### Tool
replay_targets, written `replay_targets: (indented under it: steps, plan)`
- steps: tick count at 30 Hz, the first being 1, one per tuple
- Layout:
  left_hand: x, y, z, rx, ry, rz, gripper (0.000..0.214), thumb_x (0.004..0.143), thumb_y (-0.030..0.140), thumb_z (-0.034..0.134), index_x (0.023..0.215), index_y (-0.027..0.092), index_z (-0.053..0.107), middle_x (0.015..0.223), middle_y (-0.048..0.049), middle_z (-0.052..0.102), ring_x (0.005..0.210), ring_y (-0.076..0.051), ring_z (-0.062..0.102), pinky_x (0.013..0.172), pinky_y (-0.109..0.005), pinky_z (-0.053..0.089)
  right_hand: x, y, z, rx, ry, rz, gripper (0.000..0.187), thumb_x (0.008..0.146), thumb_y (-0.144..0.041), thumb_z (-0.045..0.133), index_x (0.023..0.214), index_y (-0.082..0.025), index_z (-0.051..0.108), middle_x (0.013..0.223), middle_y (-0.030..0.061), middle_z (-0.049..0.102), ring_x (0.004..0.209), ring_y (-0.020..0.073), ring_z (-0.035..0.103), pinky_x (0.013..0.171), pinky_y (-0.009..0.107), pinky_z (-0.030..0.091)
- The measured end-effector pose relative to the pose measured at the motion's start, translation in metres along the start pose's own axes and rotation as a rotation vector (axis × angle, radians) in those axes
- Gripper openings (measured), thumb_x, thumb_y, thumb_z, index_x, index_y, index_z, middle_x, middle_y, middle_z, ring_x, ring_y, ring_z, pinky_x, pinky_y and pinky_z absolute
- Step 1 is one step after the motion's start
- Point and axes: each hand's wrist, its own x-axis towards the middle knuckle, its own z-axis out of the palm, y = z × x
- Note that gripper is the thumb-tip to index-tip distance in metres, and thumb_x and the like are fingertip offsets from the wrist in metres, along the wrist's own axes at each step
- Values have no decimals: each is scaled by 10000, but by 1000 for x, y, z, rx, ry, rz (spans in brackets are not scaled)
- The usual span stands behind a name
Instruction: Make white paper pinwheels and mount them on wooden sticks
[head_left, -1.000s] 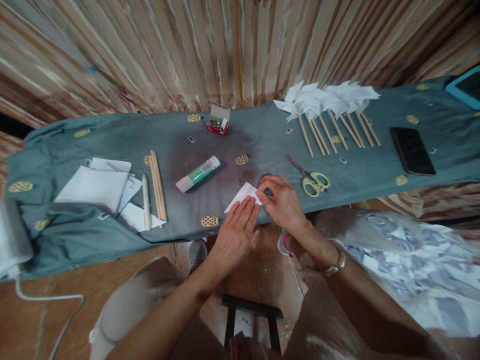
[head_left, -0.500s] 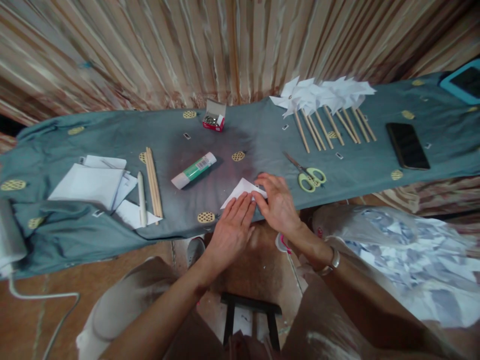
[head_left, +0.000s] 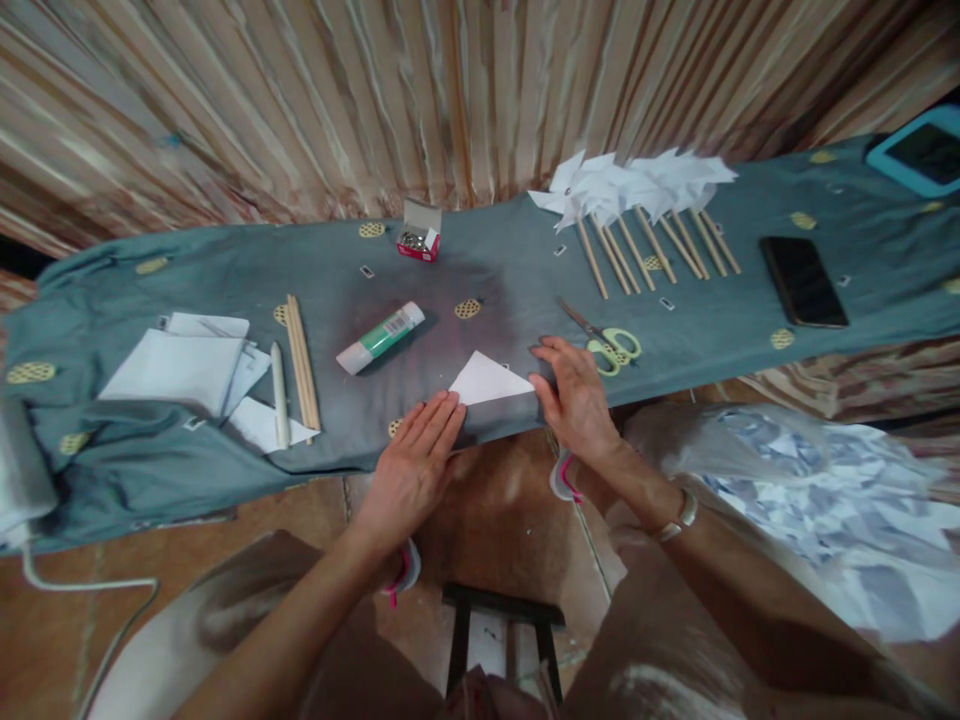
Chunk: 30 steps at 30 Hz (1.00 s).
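Observation:
A sheet of white paper folded into a triangle [head_left: 491, 380] lies near the front edge of the cloth-covered table [head_left: 510, 270]. My left hand [head_left: 416, 455] rests flat at its left corner, fingers stretched out and touching it. At the right corner is my right hand [head_left: 577, 395], with thumb and fingers apart; the thumb tip reaches the paper's point. Just beyond that hand lie scissors [head_left: 611, 348] with light green handles. A glue stick [head_left: 381, 338] with a green and white label lies to the left of the paper.
Wooden sticks [head_left: 301, 365] and a white pen-like tool [head_left: 280, 395] lie beside stacked white paper [head_left: 176, 368]. A red box of small metal pieces [head_left: 418, 240] stands behind. Several paper pinwheels [head_left: 637, 190], a phone [head_left: 802, 282] and a bag of paper scraps [head_left: 832, 510] are to the right.
My hands have moved apart, left hand to the left and right hand to the right, uncovering the folded triangle. The whole view has shifted slightly.

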Motion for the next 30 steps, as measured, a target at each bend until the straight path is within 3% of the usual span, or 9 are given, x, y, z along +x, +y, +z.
replay_targets:
  steps: [13,18,22,24,27,30]
  plan:
    - [-20,-8,-9,-62,45,-16,496,954,216,505,1439,134,447,1457,-166,526,1373,-283,480,1118,-496,438,3,-2,-8,90,-42,28,343,1000,-331,371,1157,-177,634,1280,160,625,1200,282,552,1058,512,413]
    - [-19,-10,-11,-89,42,-19,463,950,191,509,1409,140,477,1436,-164,550,1362,-275,495,1107,-492,453,13,-14,-19,290,-98,82,431,1017,-408,311,1032,-199,688,1112,110,707,1104,248,620,998,433,459]
    - [-17,-10,-12,-107,70,-20,457,939,168,524,1393,140,480,1414,-170,568,1344,-290,512,1086,-504,475,19,-20,-23,486,-206,239,473,1005,-480,326,901,-215,704,855,45,714,848,205,659,793,341,498]
    - [-16,-10,-13,-104,90,-12,444,935,161,538,1375,131,486,1386,-175,589,1325,-297,529,1066,-498,494,21,-21,-20,612,-235,319,424,961,-521,423,870,-212,698,771,23,696,751,179,646,704,308,488]
    - [-11,-10,-14,-119,138,-13,451,931,163,561,1372,136,474,1328,-175,626,1265,-292,579,1036,-480,519,23,-21,-12,832,-236,439,350,776,-548,680,848,-206,672,700,1,684,655,154,631,634,281,492]
    - [-2,-10,-15,-186,233,-78,500,933,194,577,1411,161,433,1311,-174,630,1213,-275,613,1010,-458,535,21,-25,-8,936,-219,481,313,705,-479,752,826,-207,654,702,-3,691,630,141,634,636,280,512]
